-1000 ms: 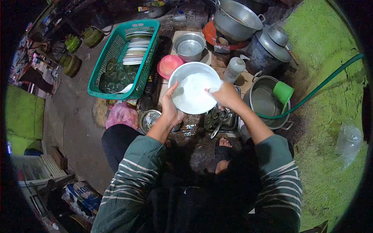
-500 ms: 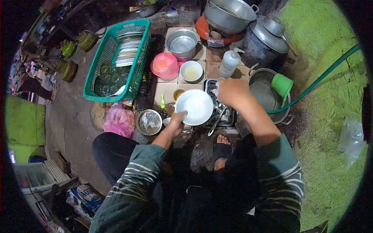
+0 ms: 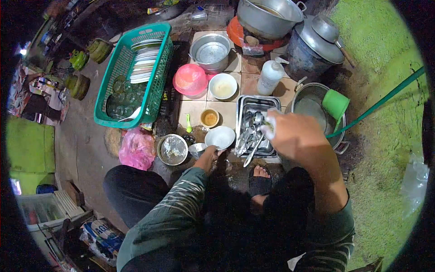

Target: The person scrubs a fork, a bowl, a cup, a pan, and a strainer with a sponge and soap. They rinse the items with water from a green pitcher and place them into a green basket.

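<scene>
My left hand (image 3: pixel 209 157) grips the near rim of a small white bowl (image 3: pixel 220 137), low over the wet floor. In my closed right hand (image 3: pixel 299 136) is a pale, foamy sponge (image 3: pixel 269 128), mostly hidden by the fingers. That hand hovers at the right side of a rectangular metal tray (image 3: pixel 244 100) holding several spoons and forks (image 3: pixel 256 131). Just left of the held bowl is a small metal cup (image 3: pixel 196 149). Beyond it stand a brown-filled small bowl (image 3: pixel 210 118) and a white bowl with cloudy liquid (image 3: pixel 223 86).
A green basket (image 3: pixel 103 119) with plates and glasses stands left. Ahead are a pink basin (image 3: pixel 190 79), a metal pot (image 3: pixel 210 51) and a white pump bottle (image 3: pixel 270 78). On the right, a large pot (image 3: pixel 312 104) holds a green dipper (image 3: pixel 335 104) beside a green hose (image 3: pixel 385 101).
My left hand has lowered the white bowl, tilting it away from me. My right hand has moved down and right, uncovering the cutlery tray and showing the sponge.
</scene>
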### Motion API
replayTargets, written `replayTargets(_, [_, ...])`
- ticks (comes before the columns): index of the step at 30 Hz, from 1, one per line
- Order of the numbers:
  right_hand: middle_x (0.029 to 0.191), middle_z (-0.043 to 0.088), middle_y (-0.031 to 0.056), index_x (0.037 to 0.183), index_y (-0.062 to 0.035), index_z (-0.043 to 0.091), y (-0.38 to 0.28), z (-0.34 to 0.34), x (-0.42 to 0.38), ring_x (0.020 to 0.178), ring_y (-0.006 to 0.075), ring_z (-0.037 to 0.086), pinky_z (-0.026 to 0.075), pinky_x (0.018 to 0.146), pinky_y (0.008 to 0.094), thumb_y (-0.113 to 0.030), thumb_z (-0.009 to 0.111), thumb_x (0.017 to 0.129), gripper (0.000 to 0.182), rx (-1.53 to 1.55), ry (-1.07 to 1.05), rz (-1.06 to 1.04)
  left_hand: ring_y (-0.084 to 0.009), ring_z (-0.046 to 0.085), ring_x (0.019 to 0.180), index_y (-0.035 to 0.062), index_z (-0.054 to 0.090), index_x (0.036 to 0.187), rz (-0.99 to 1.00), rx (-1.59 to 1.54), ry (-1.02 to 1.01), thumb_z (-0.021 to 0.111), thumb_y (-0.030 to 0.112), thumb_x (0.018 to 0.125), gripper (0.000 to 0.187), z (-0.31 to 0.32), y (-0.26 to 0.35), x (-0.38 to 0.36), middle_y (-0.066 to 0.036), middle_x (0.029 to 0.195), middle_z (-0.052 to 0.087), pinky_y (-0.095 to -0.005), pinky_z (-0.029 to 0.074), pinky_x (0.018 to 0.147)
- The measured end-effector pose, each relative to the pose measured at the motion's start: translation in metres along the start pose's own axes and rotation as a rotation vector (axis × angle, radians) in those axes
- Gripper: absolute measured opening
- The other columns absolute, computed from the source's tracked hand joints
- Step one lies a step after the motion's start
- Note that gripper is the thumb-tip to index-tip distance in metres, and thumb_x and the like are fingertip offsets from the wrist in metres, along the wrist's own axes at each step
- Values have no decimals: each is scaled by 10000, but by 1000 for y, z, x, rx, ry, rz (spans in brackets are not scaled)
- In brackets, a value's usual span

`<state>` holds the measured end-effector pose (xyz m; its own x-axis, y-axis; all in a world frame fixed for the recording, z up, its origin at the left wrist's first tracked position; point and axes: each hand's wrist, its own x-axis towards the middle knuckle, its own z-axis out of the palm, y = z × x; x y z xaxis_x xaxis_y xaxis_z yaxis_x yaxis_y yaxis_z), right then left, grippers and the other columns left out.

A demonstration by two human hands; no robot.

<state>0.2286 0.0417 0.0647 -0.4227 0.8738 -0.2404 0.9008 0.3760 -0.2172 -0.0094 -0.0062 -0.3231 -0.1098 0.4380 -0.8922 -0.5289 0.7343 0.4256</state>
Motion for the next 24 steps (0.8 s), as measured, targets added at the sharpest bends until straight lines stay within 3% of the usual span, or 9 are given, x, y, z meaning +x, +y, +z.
replayTargets(12, [706, 620, 171, 914, -68, 563, 7, 4, 1, 684, 340, 630, 488, 616, 449, -266, 535, 859, 208, -98, 134, -94, -307, 616, 948, -61, 497, 1187, 256, 80, 296, 579, 183, 847, 427, -17, -44, 81, -177, 1128, 588, -387, 558, 712])
replayTargets(14, [699, 619, 173, 907, -66, 559, 3, 2, 4, 676, 341, 630, 490, 615, 451, -266, 531, 860, 207, -88, 114, -84, -297, 624, 912, -70, 503, 1169, 346, 437, 453, 579, 225, 877, 422, -12, -46, 88, -190, 1048, 609, -376, 566, 641])
replayTargets(15, [703, 620, 175, 907, -61, 558, -1, -2, 5, 679, 344, 631, 493, 617, 452, -270, 524, 863, 216, -85, 62, -52, -297, 624, 912, -70, 503, 1169, 342, 437, 452, 579, 225, 877, 422, -7, -47, 92, -190, 1048, 609, -376, 566, 641])
replayTargets(17, [708, 622, 178, 908, -56, 558, -5, -5, 7, 682, 347, 632, 495, 619, 452, -274, 517, 866, 226, -84, 9, -19, -280, 630, 848, -85, 497, 1165, 362, -49, 284, 561, 268, 902, 445, 3, -53, 109, -184, 1016, 618, -359, 549, 599])
replayTargets(21, [740, 629, 188, 935, -50, 550, -10, -8, 11, 705, 363, 630, 494, 634, 461, -286, 495, 876, 249, -34, -82, 29, -268, 628, 793, -92, 506, 1140, 182, -37, 265, 534, 308, 919, 458, 26, -37, 101, -156, 997, 629, -367, 546, 573])
replayTargets(24, [759, 630, 193, 948, -54, 548, -12, -9, 15, 727, 368, 629, 490, 651, 470, -294, 493, 878, 256, -15, -132, 58, -257, 607, 695, -83, 510, 1111, 233, 488, 338, 519, 196, 910, 344, 28, -24, 82, -144, 838, 618, -364, 498, 627])
